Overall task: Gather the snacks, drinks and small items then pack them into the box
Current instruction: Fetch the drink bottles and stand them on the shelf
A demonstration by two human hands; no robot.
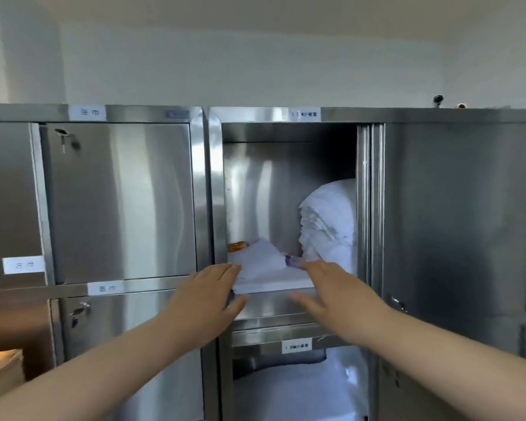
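An open steel cabinet compartment (255,189) faces me. On its shelf lies a white stack of papers or flat packets (264,265), with an orange item (238,247) behind it at the left and a small purple-tipped item (291,260) at its right. My left hand (208,294) reaches to the stack's left edge, fingers spread and touching it. My right hand (331,291) reaches to the right edge, fingers spread near the purple item. Neither hand grips anything that I can see.
Folded white linen (328,220) fills the compartment's right side. The open door (456,232) stands at the right. Closed labelled steel doors (119,202) are at the left. A lower compartment (298,387) holds white cloth. A cardboard box (3,372) shows at the far left bottom.
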